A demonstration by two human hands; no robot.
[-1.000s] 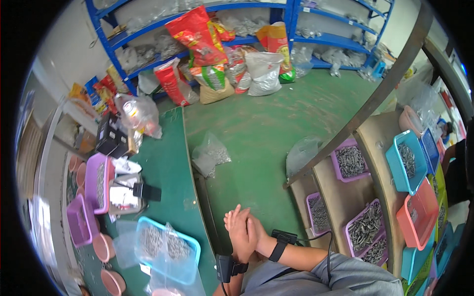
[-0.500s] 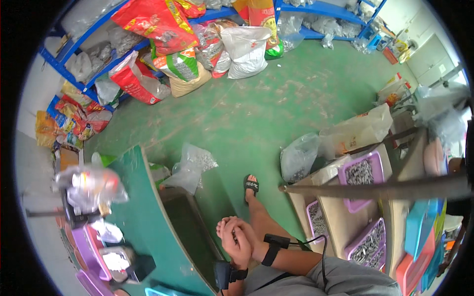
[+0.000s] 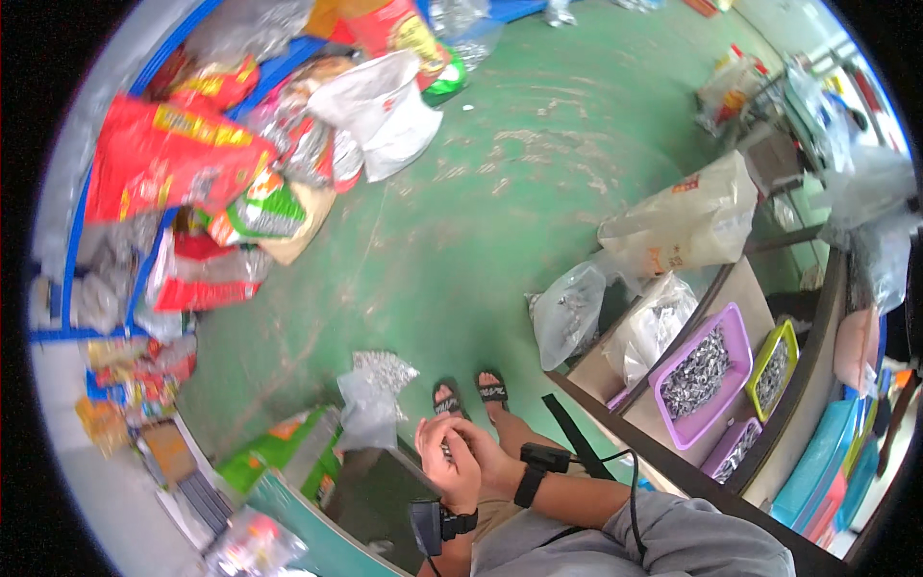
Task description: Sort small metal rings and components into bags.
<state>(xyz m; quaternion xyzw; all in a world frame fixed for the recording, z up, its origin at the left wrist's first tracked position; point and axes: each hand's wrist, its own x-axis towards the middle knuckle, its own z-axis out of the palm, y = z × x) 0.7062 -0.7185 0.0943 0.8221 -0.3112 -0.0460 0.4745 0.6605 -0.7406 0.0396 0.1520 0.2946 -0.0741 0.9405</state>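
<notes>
My left hand [image 3: 454, 478] and my right hand [image 3: 492, 467] are cupped together in front of my body. Their fingers curl around a few small grey metal pieces [image 3: 446, 450], which show only through a narrow gap between the hands. Most of what they hold is hidden. Both wrists wear black straps with small devices, and a cable runs from the right one. Nearest to the hands is a clear plastic bag [image 3: 368, 412] on the floor, with small silvery pieces spilling at its mouth.
To the right, a workbench holds a purple tray [image 3: 658, 385] and a yellow-green tray [image 3: 787, 338] of metal pieces. Beside it stand a clear bag [image 3: 567, 322] and a big whitish sack [image 3: 673, 231]. Blue shelving [image 3: 67, 279] with stuffed sacks lines the left. A green table [image 3: 308, 529] is lower left.
My view has swung to the right, toward the workbench and its trays, and the green table has slid down and left. Both feet now show. My hands stay cupped together.
</notes>
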